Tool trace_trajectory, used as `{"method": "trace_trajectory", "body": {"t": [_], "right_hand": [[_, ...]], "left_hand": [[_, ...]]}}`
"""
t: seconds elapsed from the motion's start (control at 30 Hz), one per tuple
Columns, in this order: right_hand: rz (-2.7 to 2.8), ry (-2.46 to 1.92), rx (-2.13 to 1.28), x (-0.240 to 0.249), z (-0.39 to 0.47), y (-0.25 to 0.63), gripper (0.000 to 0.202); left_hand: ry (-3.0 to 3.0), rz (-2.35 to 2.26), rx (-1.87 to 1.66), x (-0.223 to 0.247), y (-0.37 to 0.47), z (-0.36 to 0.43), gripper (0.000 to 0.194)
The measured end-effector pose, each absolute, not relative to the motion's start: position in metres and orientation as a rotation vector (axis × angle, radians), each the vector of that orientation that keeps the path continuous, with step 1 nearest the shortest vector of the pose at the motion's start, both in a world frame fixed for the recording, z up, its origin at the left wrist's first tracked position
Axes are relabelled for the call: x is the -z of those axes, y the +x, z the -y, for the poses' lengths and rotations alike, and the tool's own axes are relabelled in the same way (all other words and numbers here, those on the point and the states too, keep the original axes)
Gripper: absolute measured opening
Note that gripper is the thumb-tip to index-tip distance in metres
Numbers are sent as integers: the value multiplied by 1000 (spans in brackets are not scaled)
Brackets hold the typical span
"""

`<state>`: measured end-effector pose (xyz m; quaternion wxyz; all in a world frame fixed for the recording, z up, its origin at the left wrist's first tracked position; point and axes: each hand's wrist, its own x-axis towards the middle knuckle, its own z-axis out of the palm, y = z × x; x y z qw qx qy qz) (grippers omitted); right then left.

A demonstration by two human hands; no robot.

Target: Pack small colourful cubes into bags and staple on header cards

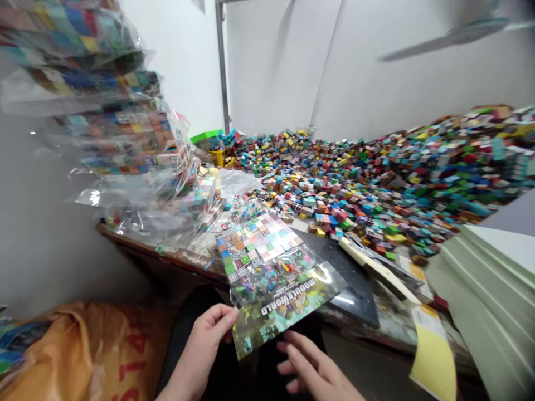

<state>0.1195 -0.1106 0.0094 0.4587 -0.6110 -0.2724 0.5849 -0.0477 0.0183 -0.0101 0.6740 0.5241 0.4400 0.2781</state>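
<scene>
A clear plastic packet (271, 273) of small printed cubes and tiny coloured pieces lies partly over the table edge. Its printed header card reads "MODULEWORLD", upside down to me. My left hand (209, 334) pinches the left edge of the packet between thumb and fingers. Just below the card's lower edge is my right hand (309, 365), fingers loosely apart and slightly blurred, with nothing seen in it. A black board (355, 295) shows beneath the packet's right side. Right of it rests a cream-handled tool (384, 270) with a metal part.
A huge heap of loose coloured cubes (359, 172) spreads along the wall. Stacked bags of cubes (129, 122) rise at the left. An orange sack (83, 351) sits low left. Yellow paper (434, 351) hangs over the table edge beside a pale green ridged object (485, 301).
</scene>
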Motion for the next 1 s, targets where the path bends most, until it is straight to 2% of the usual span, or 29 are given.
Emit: {"method": "trace_trajectory", "body": {"t": [0.2, 0.37, 0.6, 0.83, 1.0], "right_hand": [[558, -1212, -1547, 8, 91, 123, 38], [454, -971, -1568, 19, 88, 122, 39], [382, -686, -1592, 1, 88, 119, 40], [438, -788, -1581, 6, 96, 139, 33], [534, -1009, -1542, -21, 103, 160, 36]], "left_hand": [[1169, -914, -522, 13, -42, -7, 32], [1167, -871, -409, 30, -40, -2, 39], [1080, -892, -407, 33, -42, -10, 40], [878, -988, -672, 10, -45, -25, 43], [791, -970, -803, 6, -40, -37, 35]]}}
